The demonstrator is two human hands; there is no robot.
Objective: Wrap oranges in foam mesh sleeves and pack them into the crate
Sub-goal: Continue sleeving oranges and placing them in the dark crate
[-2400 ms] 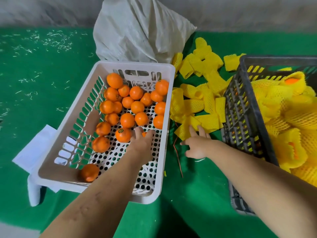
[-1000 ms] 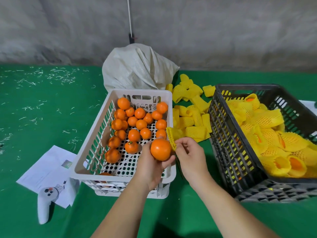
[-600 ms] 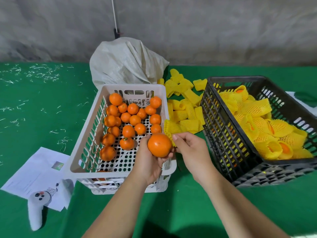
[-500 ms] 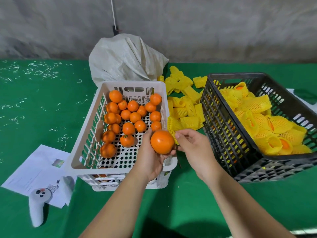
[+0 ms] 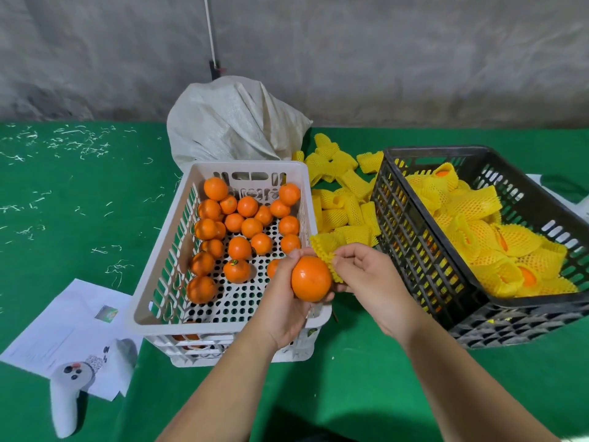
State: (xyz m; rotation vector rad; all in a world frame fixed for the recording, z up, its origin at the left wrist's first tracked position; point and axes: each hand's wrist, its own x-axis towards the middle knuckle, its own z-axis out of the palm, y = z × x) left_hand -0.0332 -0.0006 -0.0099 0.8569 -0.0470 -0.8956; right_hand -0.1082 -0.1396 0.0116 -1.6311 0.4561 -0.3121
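Since half a second ago the sleeve [image 5: 325, 250] has come right up against the orange [image 5: 311, 278], touching its upper right side, and my hands have barely shifted otherwise. My left hand [image 5: 287, 301] is wrapped around the orange from below and behind, fingers curled on it. My right hand [image 5: 366, 275] is pinching the yellow foam sleeve between thumb and fingertips, just right of the orange. Can't tell if the sleeve's mouth is actually over the fruit yet, looks like it's only at the edge.

Both hands sit over the near right corner of the white crate [image 5: 159, 301], which has the loose oranges [image 5: 242, 224] in it, just left of and beyond my left hand. Spare sleeves [image 5: 344, 199] are piled just beyond my right hand. Black crate [image 5: 414, 250] with the wrapped oranges [image 5: 497, 237] is off to the right of my right hand. Beyond the white crate there's a sack [image 5: 236, 122]. Papers [image 5: 63, 333] and a controller [image 5: 68, 397] lie well left of my left arm.
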